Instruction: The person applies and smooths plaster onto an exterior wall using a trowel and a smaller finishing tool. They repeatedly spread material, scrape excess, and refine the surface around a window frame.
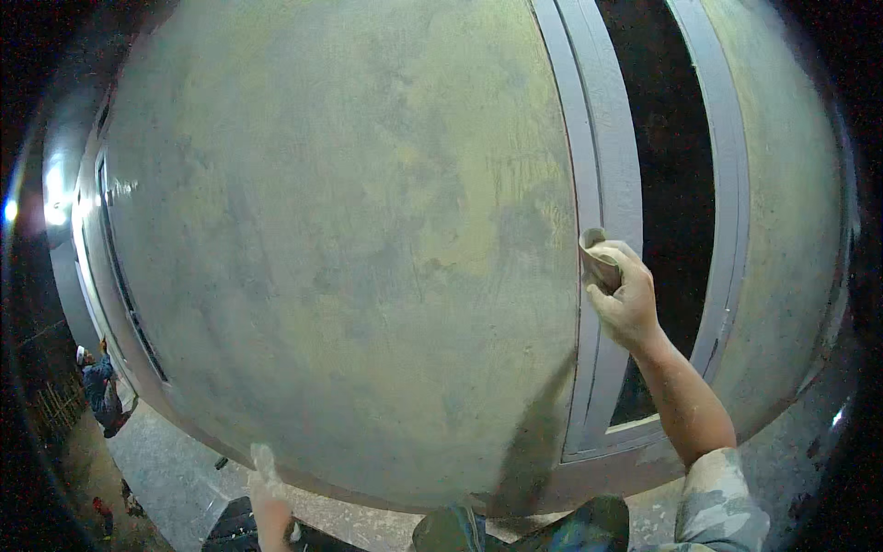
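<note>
My right hand (627, 293) is closed around a folded, curled piece of sandpaper (602, 258). It is up at the left side of a pale grey window frame (612, 166), where the frame meets the wall. Whether the sandpaper touches the surface cannot be made out. The wall (368, 230) is patchy yellow-green and grey. Low on the left, my left hand (267, 477) hangs in front of the wall's base, pale with dust and smeared by motion. Its fingers are too blurred to read.
A dark window opening (676, 184) lies inside the frame. At the far left another person (99, 391) is beside the same wall, near a second frame (129, 285). My knees (579, 524) show at the bottom, above a concrete floor (170, 469). A bright lamp (11, 211) shines at the left.
</note>
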{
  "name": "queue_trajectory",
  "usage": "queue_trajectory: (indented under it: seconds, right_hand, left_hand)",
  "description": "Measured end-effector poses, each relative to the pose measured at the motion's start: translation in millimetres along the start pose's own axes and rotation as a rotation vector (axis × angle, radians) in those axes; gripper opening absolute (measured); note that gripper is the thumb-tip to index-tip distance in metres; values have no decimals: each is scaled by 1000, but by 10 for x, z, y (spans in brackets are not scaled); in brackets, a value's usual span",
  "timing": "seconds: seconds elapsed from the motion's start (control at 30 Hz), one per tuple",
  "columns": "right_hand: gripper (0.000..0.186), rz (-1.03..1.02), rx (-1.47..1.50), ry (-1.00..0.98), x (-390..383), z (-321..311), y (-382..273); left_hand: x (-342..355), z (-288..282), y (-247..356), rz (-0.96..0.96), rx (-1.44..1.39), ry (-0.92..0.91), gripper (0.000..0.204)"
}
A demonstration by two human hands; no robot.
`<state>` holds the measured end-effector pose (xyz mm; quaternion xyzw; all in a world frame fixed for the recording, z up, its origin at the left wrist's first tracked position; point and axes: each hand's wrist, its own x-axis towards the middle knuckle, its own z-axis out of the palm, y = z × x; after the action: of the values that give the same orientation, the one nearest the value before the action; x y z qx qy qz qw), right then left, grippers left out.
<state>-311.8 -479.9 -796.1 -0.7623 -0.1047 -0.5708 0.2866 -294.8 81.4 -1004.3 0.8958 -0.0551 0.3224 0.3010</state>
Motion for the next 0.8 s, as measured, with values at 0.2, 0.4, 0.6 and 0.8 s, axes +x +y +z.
queue_trajectory:
  seconds: [0.2, 0.4, 0.6, 0.8]
  right_hand:
    - [29, -668, -652, 31, 848, 228, 155]
    - [36, -775, -846, -42, 1100, 406, 354]
    - [39, -718, -833, 114, 1269, 537, 451]
    - [37, -760, -870, -118, 962, 893, 500]
  left_hand:
    - [-504, -355, -1512, -699, 549, -552, 62]
    - [-700, -219, -1729, -565, 663, -49, 32]
    - [-435, -185, -1073, -590, 710, 6, 46]
    - [577, 842, 655, 70, -22, 356, 44]
